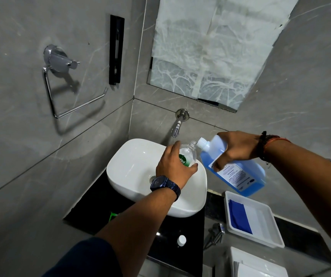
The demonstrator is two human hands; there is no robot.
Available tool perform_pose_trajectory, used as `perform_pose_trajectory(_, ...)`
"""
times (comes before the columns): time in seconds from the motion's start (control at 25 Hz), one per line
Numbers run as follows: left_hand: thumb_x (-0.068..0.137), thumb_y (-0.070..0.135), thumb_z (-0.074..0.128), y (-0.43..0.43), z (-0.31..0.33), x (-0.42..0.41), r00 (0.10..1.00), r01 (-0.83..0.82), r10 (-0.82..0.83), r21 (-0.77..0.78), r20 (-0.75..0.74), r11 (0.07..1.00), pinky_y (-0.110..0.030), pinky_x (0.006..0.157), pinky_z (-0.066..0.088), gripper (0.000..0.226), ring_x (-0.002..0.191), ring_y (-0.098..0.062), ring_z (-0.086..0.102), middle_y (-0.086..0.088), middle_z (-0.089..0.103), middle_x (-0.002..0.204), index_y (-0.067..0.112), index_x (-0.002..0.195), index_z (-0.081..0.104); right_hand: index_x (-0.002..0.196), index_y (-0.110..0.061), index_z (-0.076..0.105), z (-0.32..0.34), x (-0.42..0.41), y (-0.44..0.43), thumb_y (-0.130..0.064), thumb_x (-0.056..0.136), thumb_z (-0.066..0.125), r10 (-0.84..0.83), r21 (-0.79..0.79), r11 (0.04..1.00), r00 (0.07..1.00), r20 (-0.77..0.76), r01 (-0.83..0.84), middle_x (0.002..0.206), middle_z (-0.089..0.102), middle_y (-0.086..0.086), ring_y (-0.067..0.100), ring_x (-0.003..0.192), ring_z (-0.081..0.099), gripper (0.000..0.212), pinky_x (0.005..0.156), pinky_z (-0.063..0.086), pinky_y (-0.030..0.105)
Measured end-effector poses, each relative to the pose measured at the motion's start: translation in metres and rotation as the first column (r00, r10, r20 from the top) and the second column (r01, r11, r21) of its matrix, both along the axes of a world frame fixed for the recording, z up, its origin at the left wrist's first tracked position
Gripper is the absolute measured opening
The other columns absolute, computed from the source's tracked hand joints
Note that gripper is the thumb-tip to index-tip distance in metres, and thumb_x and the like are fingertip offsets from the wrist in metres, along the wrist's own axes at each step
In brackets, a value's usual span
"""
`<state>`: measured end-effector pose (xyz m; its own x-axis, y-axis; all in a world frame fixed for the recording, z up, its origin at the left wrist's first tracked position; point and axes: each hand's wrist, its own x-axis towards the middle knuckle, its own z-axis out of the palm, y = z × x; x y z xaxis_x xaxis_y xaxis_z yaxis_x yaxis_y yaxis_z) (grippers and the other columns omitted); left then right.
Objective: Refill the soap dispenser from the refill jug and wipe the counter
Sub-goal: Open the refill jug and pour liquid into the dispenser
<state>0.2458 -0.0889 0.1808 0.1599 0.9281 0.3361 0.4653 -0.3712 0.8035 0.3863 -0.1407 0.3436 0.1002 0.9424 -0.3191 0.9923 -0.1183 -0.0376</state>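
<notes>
My left hand (173,166) grips a clear soap dispenser bottle (189,150) with a green label, held over the white basin (132,166); its neck is uncapped. My right hand (236,147) holds a refill jug (238,176) of blue liquid, tilted so its open white spout (203,143) sits right beside the bottle's mouth. No liquid is visibly flowing. A white cap (181,240) lies on the black counter (188,222) near the front edge. A blue cloth (239,216) lies in a white tray (268,228) to the right.
A wall tap (177,126) juts out just behind the bottle. A chrome towel ring (60,80) and a black bracket (116,49) hang on the left wall. A green object (113,215) shows on the counter beside my left forearm. A chrome fitting (216,230) sits below the tray.
</notes>
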Motion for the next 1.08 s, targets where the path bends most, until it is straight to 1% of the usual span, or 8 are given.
perform_pose_trajectory(0.08, 0.061, 0.052, 0.077, 0.001, 0.0, 0.0, 1.0, -0.001, 0.001, -0.003, -0.001, 1.0, -0.038, 0.081, 0.055, 0.086, 0.108, -0.024, 0.057, 0.004, 0.052, 0.128, 0.032, 0.134, 0.037, 0.088, -0.026, 0.06, 0.002, -0.002, 0.001, -0.059, 0.051, 0.076, 0.016, -0.012, 1.0, 1.0, -0.008, -0.016, 0.084, 0.071, -0.007, 0.01, 0.077, 0.065, 0.052, 0.063, 0.048, 0.022)
perform_pose_trajectory(0.2, 0.061, 0.052, 0.077, 0.002, 0.001, 0.001, 1.0, -0.004, 0.004, 0.001, -0.005, 1.0, -0.038, 0.079, 0.055, 0.085, 0.107, -0.025, 0.058, 0.004, 0.052, 0.128, 0.032, 0.133, 0.037, 0.092, -0.027, 0.057, 0.004, -0.002, 0.002, -0.053, 0.058, 0.08, 0.007, -0.025, 1.0, 1.0, -0.01, -0.007, 0.089, 0.069, -0.005, 0.011, 0.081, 0.064, 0.049, 0.065, 0.047, 0.024)
perform_pose_trajectory(0.36, 0.062, 0.052, 0.077, 0.004, 0.0, 0.002, 1.0, -0.001, 0.0, -0.006, -0.027, 1.0, -0.038, 0.083, 0.054, 0.088, 0.112, -0.025, 0.056, 0.003, 0.049, 0.134, 0.03, 0.136, 0.034, 0.095, -0.029, 0.052, 0.006, 0.0, 0.005, -0.052, 0.059, 0.081, -0.028, -0.047, 0.999, 0.999, -0.015, 0.027, 0.091, 0.067, -0.006, 0.014, 0.085, 0.063, 0.051, 0.07, 0.048, 0.028)
perform_pose_trajectory(0.52, 0.061, 0.052, 0.078, 0.005, 0.001, 0.001, 1.0, 0.001, -0.001, 0.013, -0.028, 1.0, -0.038, 0.083, 0.054, 0.088, 0.111, -0.024, 0.056, 0.003, 0.049, 0.133, 0.028, 0.135, 0.036, 0.094, -0.029, 0.054, 0.007, 0.0, 0.007, -0.053, 0.057, 0.081, -0.027, -0.077, 0.997, 1.0, -0.013, 0.026, 0.089, 0.07, -0.006, 0.014, 0.084, 0.066, 0.051, 0.075, 0.053, 0.029)
perform_pose_trajectory(0.68, 0.061, 0.051, 0.078, 0.005, 0.001, 0.001, 1.0, 0.006, -0.005, 0.017, -0.022, 1.0, -0.038, 0.082, 0.055, 0.088, 0.11, -0.023, 0.056, 0.004, 0.05, 0.131, 0.028, 0.135, 0.037, 0.089, -0.028, 0.058, 0.008, 0.0, 0.008, -0.049, 0.057, 0.083, -0.033, -0.073, 0.997, 0.999, -0.011, 0.032, 0.084, 0.07, -0.008, 0.011, 0.08, 0.067, 0.046, 0.064, 0.049, 0.023)
perform_pose_trajectory(0.96, 0.061, 0.052, 0.079, 0.007, 0.002, 0.001, 1.0, 0.001, -0.001, 0.01, -0.024, 1.0, -0.037, 0.082, 0.054, 0.089, 0.111, -0.024, 0.056, 0.003, 0.049, 0.133, 0.027, 0.135, 0.037, 0.087, -0.028, 0.06, 0.01, 0.001, 0.012, -0.051, 0.051, 0.083, -0.039, -0.089, 0.995, 0.999, -0.028, 0.036, 0.081, 0.073, -0.007, 0.01, 0.075, 0.069, 0.049, 0.061, 0.05, 0.023)
perform_pose_trajectory(1.08, 0.061, 0.051, 0.079, 0.007, 0.002, 0.001, 1.0, -0.001, 0.001, 0.01, -0.019, 1.0, -0.036, 0.082, 0.053, 0.089, 0.111, -0.024, 0.056, 0.003, 0.05, 0.132, 0.026, 0.135, 0.037, 0.089, -0.029, 0.059, 0.011, 0.001, 0.014, -0.054, 0.046, 0.081, -0.039, -0.108, 0.993, 0.999, -0.031, 0.035, 0.082, 0.073, -0.007, 0.011, 0.076, 0.07, 0.054, 0.064, 0.054, 0.026)
